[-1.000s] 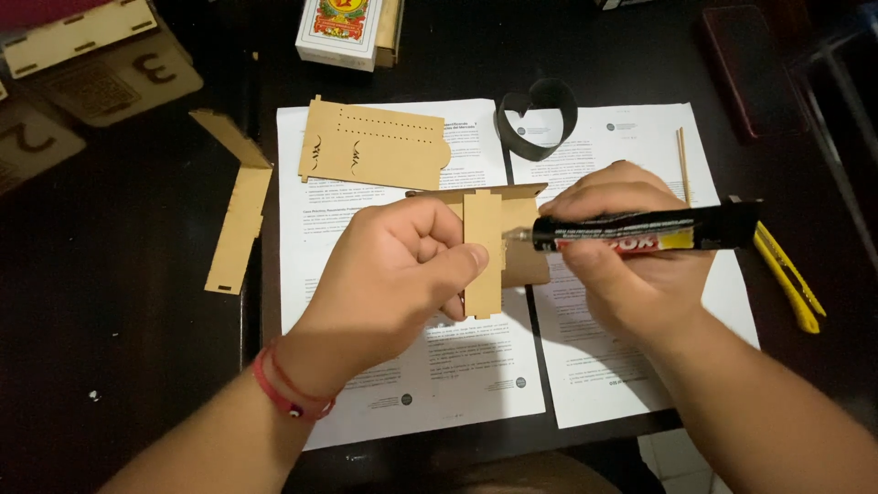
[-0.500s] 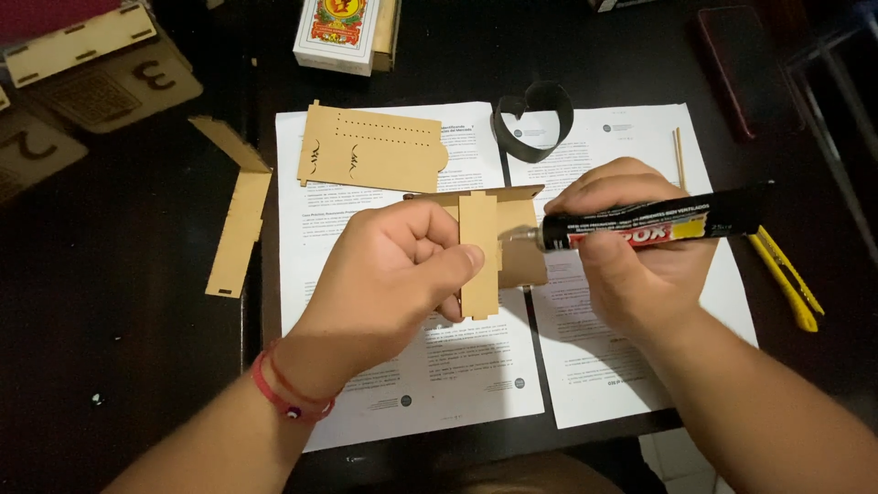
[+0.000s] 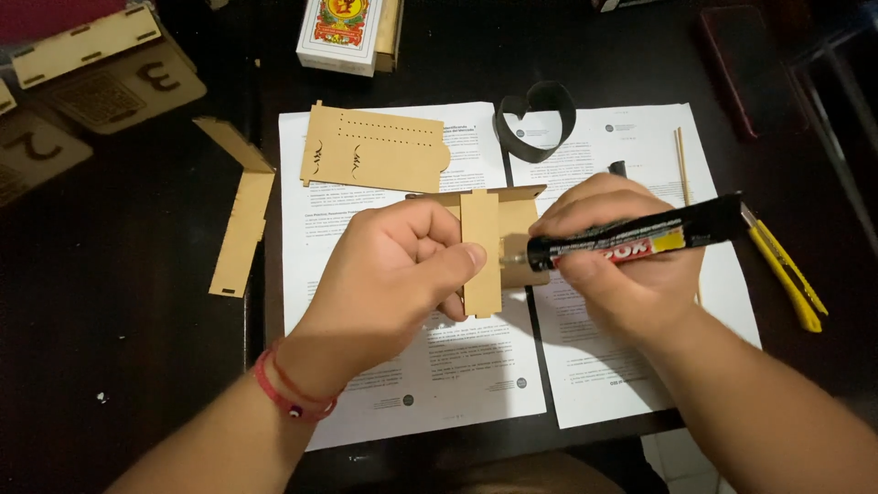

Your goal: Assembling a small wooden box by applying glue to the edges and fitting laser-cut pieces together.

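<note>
My left hand (image 3: 389, 279) grips a small tan wooden assembly (image 3: 482, 247), thumb pressed on its upright strip, above two printed sheets (image 3: 439, 366). My right hand (image 3: 622, 265) holds a black glue tube (image 3: 640, 236) sideways, its nozzle touching the right side of the assembly. A flat laser-cut wooden panel (image 3: 375, 148) with dotted holes lies on the paper just beyond my left hand. A red cord bracelet sits on my left wrist.
A hinged wooden strip (image 3: 240, 215) lies left of the paper. Numbered wooden plates (image 3: 101, 87) sit far left, a card box (image 3: 340, 35) at the top. A black curled band (image 3: 540, 114), a thin stick (image 3: 681, 165) and a yellow cutter (image 3: 786, 274) lie right.
The glue tube's tip has stayed against the assembly while my right hand shifted slightly. My left hand has barely moved.
</note>
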